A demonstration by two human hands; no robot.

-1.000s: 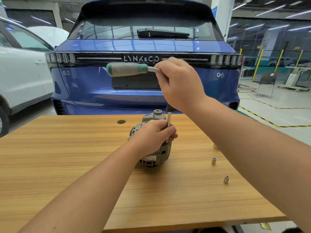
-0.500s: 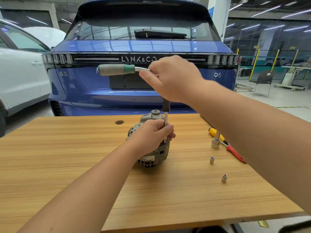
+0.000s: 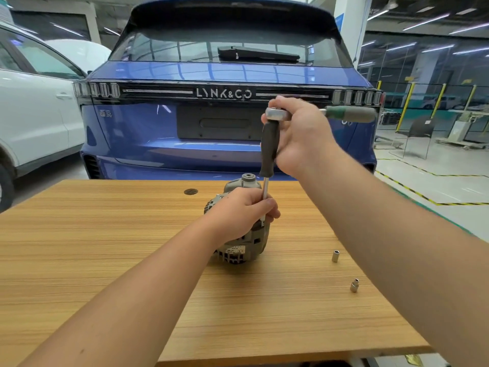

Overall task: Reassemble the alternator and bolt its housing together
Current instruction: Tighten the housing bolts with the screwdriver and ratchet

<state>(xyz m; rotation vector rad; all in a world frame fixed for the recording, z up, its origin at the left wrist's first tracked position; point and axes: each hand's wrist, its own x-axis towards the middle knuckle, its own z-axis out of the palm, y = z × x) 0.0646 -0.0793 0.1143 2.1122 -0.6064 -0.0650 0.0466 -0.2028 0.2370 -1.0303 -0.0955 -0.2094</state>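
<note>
The alternator [image 3: 238,231] is being kept on edge near the middle of the wooden bench [image 3: 105,260], its pulley-side boss pointing up and away. It is being gripped from above by the left hand [image 3: 239,214], whose fingers are being curled over the housing and around the lower steel shaft of the extension driver [image 3: 268,154]. That driver is being held nearly upright, its black grip rising above the alternator and its tip hidden behind the left hand, so the bolt itself cannot be seen. At its top, the head of the ratchet wrench [image 3: 276,113] is being seated, and the right hand [image 3: 301,136] is being wrapped around the ratchet close to the head, with the thumb pressed beside the black grip. The ratchet's green-and-grey handle [image 3: 352,113] is being pointed out to the right, level with the bench.

2 small sockets are being left on the bench to the right of the alternator, well apart from it: the nearer socket [image 3: 335,256] standing upright, the farther-right socket [image 3: 354,285] tilted slightly. A round hole [image 3: 190,192] is being shown in the bench top behind the alternator. Beyond the bench, a blue Lynk & Co car [image 3: 225,115] is being parked tail-on, with a white car [image 3: 34,109] at its left.
</note>
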